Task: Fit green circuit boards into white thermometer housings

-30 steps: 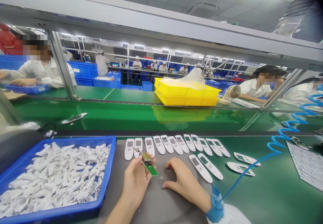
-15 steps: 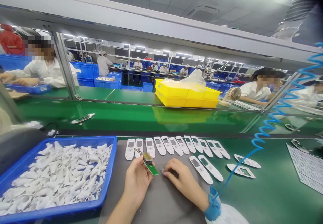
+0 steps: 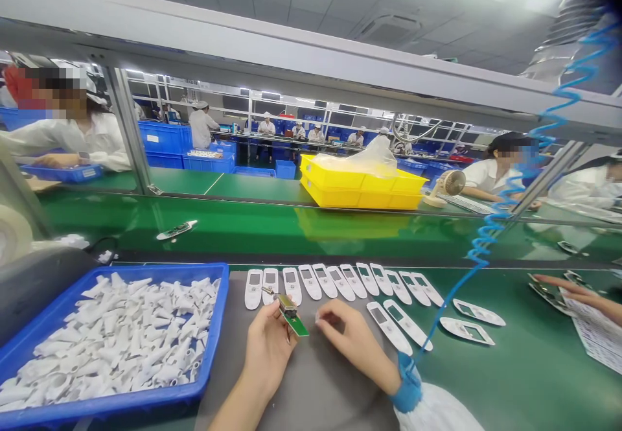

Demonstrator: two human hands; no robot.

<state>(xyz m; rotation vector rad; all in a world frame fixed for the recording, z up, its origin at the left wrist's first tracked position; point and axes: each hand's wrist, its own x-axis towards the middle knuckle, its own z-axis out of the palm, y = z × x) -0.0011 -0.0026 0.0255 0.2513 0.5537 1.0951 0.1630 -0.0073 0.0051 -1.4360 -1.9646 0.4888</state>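
Note:
My left hand (image 3: 270, 347) grips a green circuit board (image 3: 300, 327) that carries a boxy metal part, with a thin metal stem sticking out at its upper left. A short way to the right, my right hand (image 3: 350, 335) is closed in a pinch on a tiny pale piece (image 3: 317, 318), too small to name. Both hands are above a grey mat (image 3: 311, 392). Behind them lie several white plastic housings (image 3: 308, 283) with windows, set out in a row. Two more housings (image 3: 389, 328) lie just beyond my right hand.
At left stands a blue tray (image 3: 214, 327) of white plastic pieces. A blue coiled cord (image 3: 457, 285) runs to my right wrist's band. On the green conveyor (image 3: 243, 227) lies a device half (image 3: 177, 230). Another person's hand (image 3: 590, 298) reaches in at right. A yellow bin (image 3: 362, 188) stands behind.
The device half on the conveyor has moved to the right. Another person's hand has come in at the right edge, by a device half. My hands stay almost where they were.

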